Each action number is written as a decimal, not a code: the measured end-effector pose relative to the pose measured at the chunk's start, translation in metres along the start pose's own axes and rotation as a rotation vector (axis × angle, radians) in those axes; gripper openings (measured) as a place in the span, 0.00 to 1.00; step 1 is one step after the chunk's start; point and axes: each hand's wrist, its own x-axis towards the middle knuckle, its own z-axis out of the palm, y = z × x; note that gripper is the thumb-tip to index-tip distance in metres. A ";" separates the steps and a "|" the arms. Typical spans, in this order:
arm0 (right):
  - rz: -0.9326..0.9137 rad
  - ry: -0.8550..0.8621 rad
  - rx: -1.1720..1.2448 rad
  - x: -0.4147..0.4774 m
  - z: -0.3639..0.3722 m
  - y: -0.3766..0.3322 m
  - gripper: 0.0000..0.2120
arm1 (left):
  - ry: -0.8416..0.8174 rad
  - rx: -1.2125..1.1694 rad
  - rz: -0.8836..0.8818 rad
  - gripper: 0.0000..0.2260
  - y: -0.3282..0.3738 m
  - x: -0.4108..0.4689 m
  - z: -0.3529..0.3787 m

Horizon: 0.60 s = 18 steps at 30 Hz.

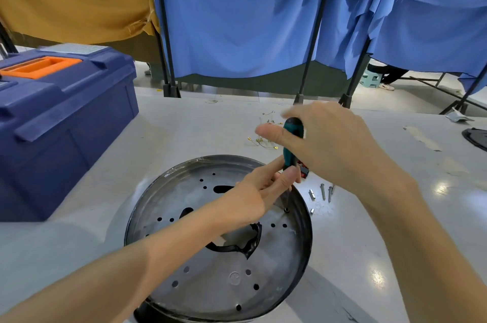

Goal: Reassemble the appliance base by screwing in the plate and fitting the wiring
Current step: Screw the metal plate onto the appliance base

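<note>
You steady a teal-and-black screwdriver (291, 148) over the round perforated metal plate (210, 270), which sits in the black appliance base (307, 233) on the pale grey table (369, 243), near centre. Your left hand (253, 191) pinches the handle's lower end between thumb and fingers; your right hand (329, 143) caps the top, thumb laid across it, the other fingers blurred. The tip meets a screw (286, 210) at the plate's far right edge. Most holes look empty, so fastening appears barely begun. Loose silver screws and spacers (323, 192) wait just right of the base. Thin wires with yellow terminals (261, 141) lie unfitted beyond it. A dark blue plastic toolbox (60, 117) stands left.
</note>
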 end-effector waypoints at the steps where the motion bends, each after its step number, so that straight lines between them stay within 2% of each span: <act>1: -0.029 -0.014 0.135 -0.002 -0.001 0.004 0.31 | -0.007 0.000 -0.012 0.12 -0.001 0.000 -0.001; 4: -0.112 -0.052 0.343 -0.007 -0.005 0.016 0.21 | -0.010 -0.017 -0.034 0.11 0.003 -0.002 -0.003; 10: -0.036 0.092 0.304 -0.004 0.002 0.014 0.13 | 0.040 -0.011 -0.075 0.13 0.003 -0.004 0.002; 12: 0.010 0.144 0.200 -0.005 0.012 0.009 0.13 | 0.031 -0.024 -0.044 0.16 0.004 -0.003 0.002; 15: 0.084 0.172 0.000 -0.007 0.020 0.002 0.19 | 0.013 -0.057 -0.021 0.16 0.002 -0.001 0.000; 17: 0.068 0.152 0.051 -0.007 0.013 0.008 0.19 | 0.006 -0.046 -0.009 0.13 0.004 -0.001 -0.001; 18: 0.037 0.122 0.166 -0.008 0.007 0.011 0.15 | 0.008 -0.031 -0.016 0.12 0.006 -0.001 0.000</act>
